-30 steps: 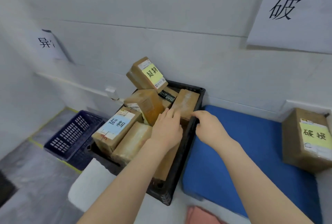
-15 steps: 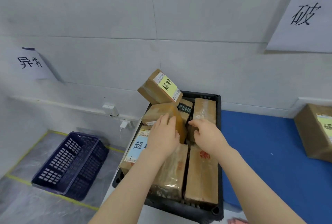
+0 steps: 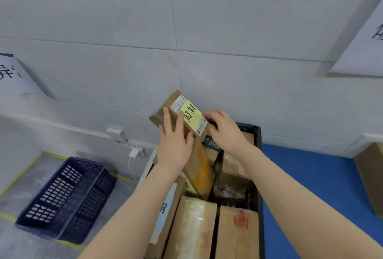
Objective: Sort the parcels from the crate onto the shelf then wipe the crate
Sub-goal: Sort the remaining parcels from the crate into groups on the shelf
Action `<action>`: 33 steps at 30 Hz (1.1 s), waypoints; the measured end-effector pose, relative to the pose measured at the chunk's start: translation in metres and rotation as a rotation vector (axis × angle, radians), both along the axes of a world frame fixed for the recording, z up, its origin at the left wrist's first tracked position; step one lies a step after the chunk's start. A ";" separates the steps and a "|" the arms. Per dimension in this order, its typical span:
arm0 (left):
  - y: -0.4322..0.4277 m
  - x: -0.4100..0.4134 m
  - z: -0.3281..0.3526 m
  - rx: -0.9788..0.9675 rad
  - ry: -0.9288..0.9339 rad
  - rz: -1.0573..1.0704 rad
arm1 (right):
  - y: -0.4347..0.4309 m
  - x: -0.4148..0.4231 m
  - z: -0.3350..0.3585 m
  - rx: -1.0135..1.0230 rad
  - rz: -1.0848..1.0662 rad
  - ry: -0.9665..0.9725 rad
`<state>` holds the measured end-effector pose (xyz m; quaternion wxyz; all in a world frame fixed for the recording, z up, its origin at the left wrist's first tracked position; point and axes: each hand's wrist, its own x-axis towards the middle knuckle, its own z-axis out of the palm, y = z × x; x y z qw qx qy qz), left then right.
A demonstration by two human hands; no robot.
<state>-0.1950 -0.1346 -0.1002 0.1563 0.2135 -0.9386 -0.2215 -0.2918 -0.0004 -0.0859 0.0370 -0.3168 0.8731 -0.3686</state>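
Observation:
A black crate [image 3: 257, 136] holds several brown cardboard parcels, among them two tape-wrapped ones [image 3: 192, 227] at its near end. On top of the pile at the far end leans a tilted parcel with a yellow label [image 3: 187, 111]. My left hand [image 3: 174, 142] holds its lower left end, fingers spread up the side face and thumb by the label's corner. My right hand [image 3: 224, 130] grips its right edge with curled fingers. The crate's near rim is out of view.
A blue mat [image 3: 310, 177] lies right of the crate, with another brown box [image 3: 371, 177] at its far right. An empty dark blue basket [image 3: 62, 196] stands on the floor at left. Paper signs [image 3: 12, 76] hang on the white wall close behind.
Both hands have moved up from the lower parcels to the top yellow-labelled parcel and taken hold of it. The view has shifted closer and leftward.

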 end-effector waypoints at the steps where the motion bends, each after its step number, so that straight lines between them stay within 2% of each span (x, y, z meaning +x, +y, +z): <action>1: 0.001 -0.005 -0.005 0.006 0.011 0.019 | -0.010 -0.011 -0.003 -0.020 0.020 -0.004; 4: -0.001 -0.015 -0.016 0.040 0.067 0.062 | -0.034 -0.035 -0.017 -0.043 0.089 -0.048; 10: -0.004 -0.027 -0.021 0.140 0.170 0.081 | -0.044 -0.048 -0.031 -0.252 0.210 -0.390; 13: 0.000 -0.029 -0.015 0.256 0.257 0.090 | -0.039 -0.039 -0.024 -0.267 0.217 -0.304; 17: 0.013 -0.028 0.002 0.279 0.380 -0.032 | -0.014 -0.025 0.001 -0.376 0.194 -0.136; 23: 0.056 -0.011 0.035 0.189 0.373 -0.183 | 0.048 0.026 0.039 -0.448 0.044 0.010; 26: 0.080 0.019 0.041 0.177 0.353 -0.227 | 0.081 0.067 0.043 -0.459 -0.045 -0.048; 31: 0.112 0.103 0.017 0.221 0.177 -0.264 | 0.119 0.152 0.019 -0.407 -0.111 -0.250; 33: 0.120 0.132 0.009 0.231 0.159 -0.280 | 0.128 0.175 0.010 -0.422 -0.148 -0.303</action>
